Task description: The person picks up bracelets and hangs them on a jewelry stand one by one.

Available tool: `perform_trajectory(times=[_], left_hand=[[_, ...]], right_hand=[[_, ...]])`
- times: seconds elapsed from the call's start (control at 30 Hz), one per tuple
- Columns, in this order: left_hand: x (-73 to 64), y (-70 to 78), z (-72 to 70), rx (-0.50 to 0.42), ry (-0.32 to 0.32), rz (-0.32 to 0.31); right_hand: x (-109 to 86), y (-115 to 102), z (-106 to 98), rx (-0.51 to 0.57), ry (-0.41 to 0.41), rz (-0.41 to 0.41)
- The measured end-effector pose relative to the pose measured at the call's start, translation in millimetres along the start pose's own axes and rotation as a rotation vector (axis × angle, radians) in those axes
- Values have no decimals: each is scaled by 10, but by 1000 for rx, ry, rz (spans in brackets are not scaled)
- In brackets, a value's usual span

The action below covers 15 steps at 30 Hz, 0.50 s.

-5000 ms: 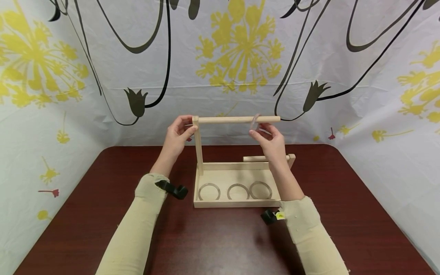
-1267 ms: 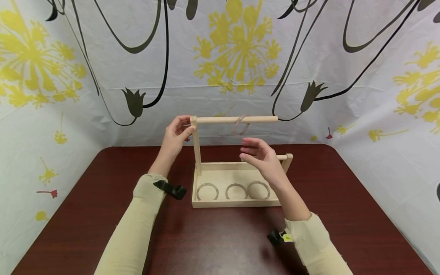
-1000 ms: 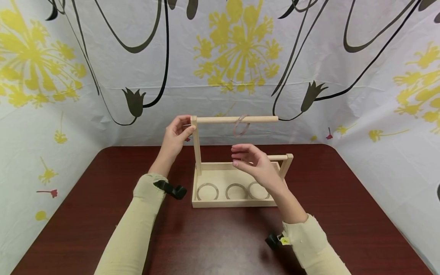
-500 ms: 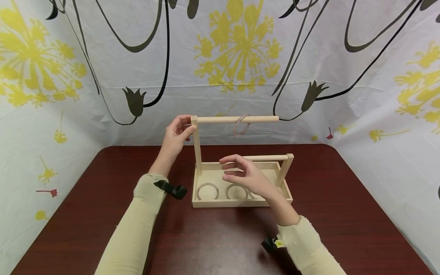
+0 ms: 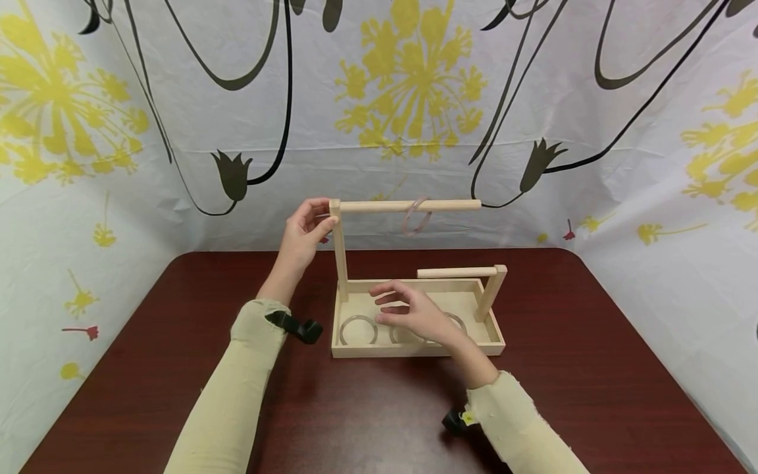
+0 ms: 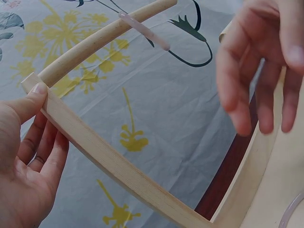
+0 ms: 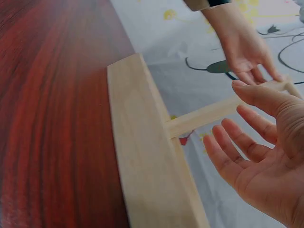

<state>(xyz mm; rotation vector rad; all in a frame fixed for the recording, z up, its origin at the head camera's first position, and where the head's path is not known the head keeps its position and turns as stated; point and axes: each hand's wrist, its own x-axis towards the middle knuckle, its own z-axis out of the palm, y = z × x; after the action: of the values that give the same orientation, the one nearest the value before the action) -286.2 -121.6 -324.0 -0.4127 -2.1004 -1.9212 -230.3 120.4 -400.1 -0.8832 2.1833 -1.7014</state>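
Observation:
A wooden stand has a shallow tray [image 5: 391, 352] at its base, with a tall post [image 5: 341, 257] at its left end. My left hand [image 5: 301, 238] pinches the top of that post, thumb in front and fingers behind. From the post's top runs a long round bar [image 5: 373, 207], on which a pinkish translucent bangle [image 6: 142, 29] hangs. My right hand [image 5: 414, 316] is over the tray with fingers loosely bent and nothing in them. Below and beside it, several clear bangles lie in the tray; the left bangle [image 5: 358, 317] shows fully, the others are partly covered by the hand.
A shorter post [image 5: 491, 293] at the tray's right end carries a lower bar [image 5: 456, 272] with nothing on it. The stand sits on a dark red-brown table [image 5: 367, 408]. Behind the table hangs a white flower-patterned cloth [image 5: 379, 174].
My right hand slid the pinkish bangle leftward along the upper bar, let go of it, then came down and left over the tray. The left hand keeps its hold on the post.

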Motion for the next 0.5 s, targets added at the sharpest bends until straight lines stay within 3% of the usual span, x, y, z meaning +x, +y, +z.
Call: perform_trajectory(times=[0.2, 0.5], left_hand=[[0, 2, 3, 2, 0, -2], [-1, 2, 4, -12, 3, 3]], right_hand=[[45, 115, 47, -17, -33, 11], [119, 260, 102, -210, -89, -18]])
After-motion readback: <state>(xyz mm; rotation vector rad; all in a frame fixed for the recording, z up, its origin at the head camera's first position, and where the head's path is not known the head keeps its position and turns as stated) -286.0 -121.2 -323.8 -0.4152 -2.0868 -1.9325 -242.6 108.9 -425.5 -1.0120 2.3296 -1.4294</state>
